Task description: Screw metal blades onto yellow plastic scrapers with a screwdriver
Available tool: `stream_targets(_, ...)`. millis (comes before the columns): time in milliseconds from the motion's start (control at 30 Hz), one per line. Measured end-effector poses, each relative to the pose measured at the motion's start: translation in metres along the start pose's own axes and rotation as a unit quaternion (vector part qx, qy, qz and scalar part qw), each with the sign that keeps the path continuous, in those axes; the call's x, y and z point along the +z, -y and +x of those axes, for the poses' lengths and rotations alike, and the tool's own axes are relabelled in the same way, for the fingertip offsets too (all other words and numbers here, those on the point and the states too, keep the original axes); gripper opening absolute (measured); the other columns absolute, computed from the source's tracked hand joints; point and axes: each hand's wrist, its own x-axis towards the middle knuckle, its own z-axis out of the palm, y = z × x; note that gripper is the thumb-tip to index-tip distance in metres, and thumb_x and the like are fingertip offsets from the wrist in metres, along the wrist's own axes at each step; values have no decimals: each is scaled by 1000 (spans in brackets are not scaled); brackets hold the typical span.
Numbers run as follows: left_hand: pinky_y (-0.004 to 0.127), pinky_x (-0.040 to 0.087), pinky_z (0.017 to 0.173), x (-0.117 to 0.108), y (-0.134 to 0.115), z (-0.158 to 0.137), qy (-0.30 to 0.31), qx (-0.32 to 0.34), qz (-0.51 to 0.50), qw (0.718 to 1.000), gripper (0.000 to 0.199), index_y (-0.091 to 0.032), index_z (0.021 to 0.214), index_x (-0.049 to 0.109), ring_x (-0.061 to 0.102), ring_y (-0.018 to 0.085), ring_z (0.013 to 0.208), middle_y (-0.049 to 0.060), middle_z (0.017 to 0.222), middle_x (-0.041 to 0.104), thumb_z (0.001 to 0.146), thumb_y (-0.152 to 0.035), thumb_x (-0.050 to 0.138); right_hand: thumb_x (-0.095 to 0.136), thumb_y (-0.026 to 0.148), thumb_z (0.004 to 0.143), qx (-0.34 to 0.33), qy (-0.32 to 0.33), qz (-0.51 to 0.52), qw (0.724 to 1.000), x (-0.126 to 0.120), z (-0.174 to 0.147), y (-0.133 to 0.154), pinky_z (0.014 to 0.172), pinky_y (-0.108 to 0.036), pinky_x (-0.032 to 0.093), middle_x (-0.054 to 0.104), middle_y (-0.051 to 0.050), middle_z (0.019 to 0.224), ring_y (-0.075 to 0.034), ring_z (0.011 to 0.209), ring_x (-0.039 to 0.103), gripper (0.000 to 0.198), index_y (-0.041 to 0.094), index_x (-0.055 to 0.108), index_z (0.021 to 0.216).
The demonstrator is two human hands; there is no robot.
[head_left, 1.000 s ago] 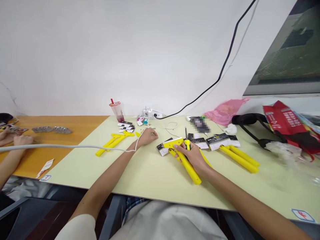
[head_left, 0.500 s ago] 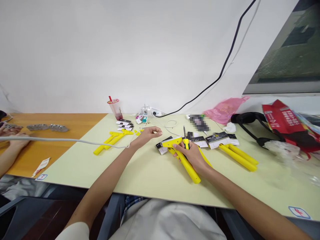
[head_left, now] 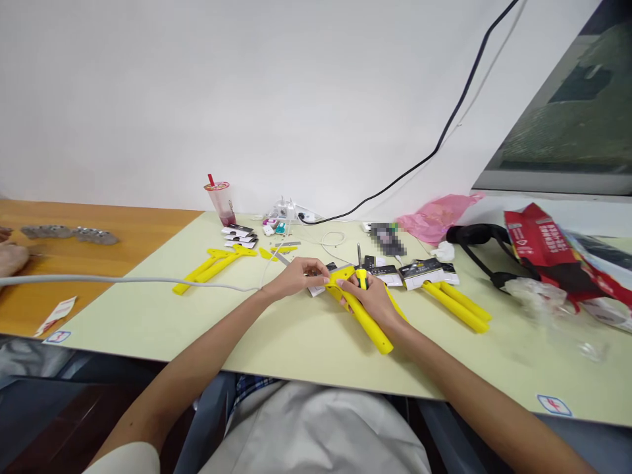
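My right hand [head_left: 375, 299] is closed around a yellow two-handled tool [head_left: 372, 326], its handles slanting down toward me. Between the same hand's fingers a screwdriver [head_left: 360, 254] points upward, shaft away from the table. My left hand [head_left: 296, 278] is pinched at the head end of the tool; whatever lies between its fingertips is too small or hidden to make out. Under the tool's head lies a black-and-white card [head_left: 316, 291], partly covered. Yellow flat pieces and grey metal strips [head_left: 288, 244] lie beyond my left hand.
More yellow tools lie left [head_left: 210, 266] and right [head_left: 459, 308], the right one with a card sleeve [head_left: 422, 272]. Behind are a drink cup [head_left: 220, 201], a power strip [head_left: 307, 216], and a pink bag [head_left: 439, 217]. A grey cable [head_left: 148, 280] crosses at left; another person's hand [head_left: 12, 258] is far left.
My left hand has moved right and down to the tool's head and its fingertips now meet there. My right hand still holds the tool and screwdriver. The view has shifted slightly.
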Motion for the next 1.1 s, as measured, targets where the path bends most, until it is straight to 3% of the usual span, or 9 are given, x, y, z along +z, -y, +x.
stream_targets(167,35,55,82,2,5,1,8,-88,-126,988,43,-19,104,78,73,24,96,9,99,77,67,-31,96,95,54,68,-1,20,-26,999,-2,2,-4,50,-28,49,66,3,66,-21,62,71,57,25,46,76)
stream_targets(267,36,56,86,1,10,2,27,-74,-128,989,47,-20,113,78,73,26,102,10,105,77,71,-32,94,95,54,69,3,22,-36,999,-2,1,-4,50,-28,49,64,3,66,-21,63,71,57,25,46,75)
stream_targets(333,37,56,92,-4,17,5,2,-34,-87,996,43,-20,119,76,72,27,110,12,116,78,82,-41,86,94,56,69,1,18,-31,999,-2,1,-4,51,-28,50,65,2,65,-21,62,69,57,25,46,75)
stream_targets(400,38,56,94,-15,27,9,-74,8,24,997,37,-19,118,75,72,26,111,13,119,78,94,-47,72,93,59,70,0,12,-27,1000,-2,0,-3,52,-29,51,68,2,64,-20,60,67,58,25,46,77)
stream_targets(467,40,56,93,-30,40,12,-165,38,204,964,30,-20,107,75,72,25,101,10,107,79,98,-46,63,92,61,70,7,8,-26,1000,-1,-2,-2,52,-29,50,70,1,64,-18,56,64,58,26,47,78)
stream_targets(533,47,51,104,-47,54,14,-202,45,267,941,17,-20,96,75,69,28,104,11,104,77,93,-36,68,92,61,70,12,9,-24,1000,-1,-4,-1,51,-28,49,71,1,65,-17,52,63,58,26,47,79)
stream_targets(700,51,46,111,-68,77,11,-213,44,330,919,10,-21,92,76,66,30,109,12,106,75,88,-27,69,95,55,68,8,24,-22,999,-1,-7,3,51,-26,48,69,2,65,-18,57,67,57,25,47,78)
stream_targets(1100,53,43,116,-69,91,26,-202,24,381,902,7,-21,88,76,65,28,110,11,107,71,88,-25,70,96,52,66,-1,37,-16,999,1,-7,4,51,-27,49,68,1,62,-19,58,67,57,25,46,70)
